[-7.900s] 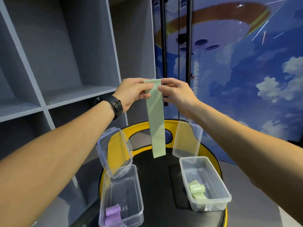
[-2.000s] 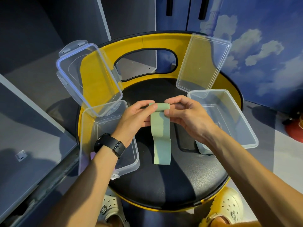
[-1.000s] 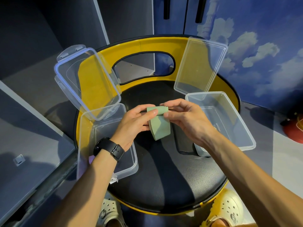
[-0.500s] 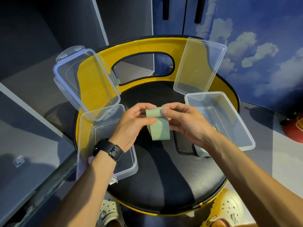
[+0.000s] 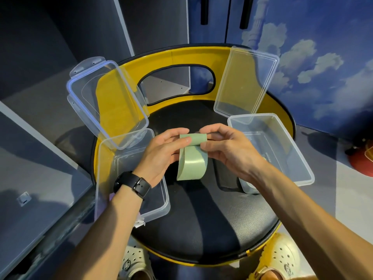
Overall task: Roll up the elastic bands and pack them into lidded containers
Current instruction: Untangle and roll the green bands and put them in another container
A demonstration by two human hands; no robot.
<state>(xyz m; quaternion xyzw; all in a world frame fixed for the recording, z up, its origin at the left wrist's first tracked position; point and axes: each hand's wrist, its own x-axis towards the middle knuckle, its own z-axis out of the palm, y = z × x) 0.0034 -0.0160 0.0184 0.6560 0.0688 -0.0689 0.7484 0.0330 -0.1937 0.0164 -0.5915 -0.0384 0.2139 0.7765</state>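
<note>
A pale green elastic band (image 5: 192,162) hangs between both hands above the black seat (image 5: 201,229). Its top is a small roll; a short loop droops below. My left hand (image 5: 161,153) pinches the roll's left end, and my right hand (image 5: 228,150) pinches its right end. A clear container (image 5: 159,201) stands at the left with its hinged lid (image 5: 105,102) open. Another clear container (image 5: 282,146) stands at the right, its lid (image 5: 246,81) propped up behind. My arms hide what lies inside both containers.
The seat belongs to a round stool with a yellow backrest (image 5: 181,57) and a cut-out handle. Grey shelving (image 5: 50,118) stands at the left and a blue cloud-painted wall (image 5: 323,57) at the right. My feet in pale clogs (image 5: 280,257) show below.
The band hung long from my raised hands at first. My hands came down over the seat and rolled it from the top, so the hanging part has grown much shorter.
</note>
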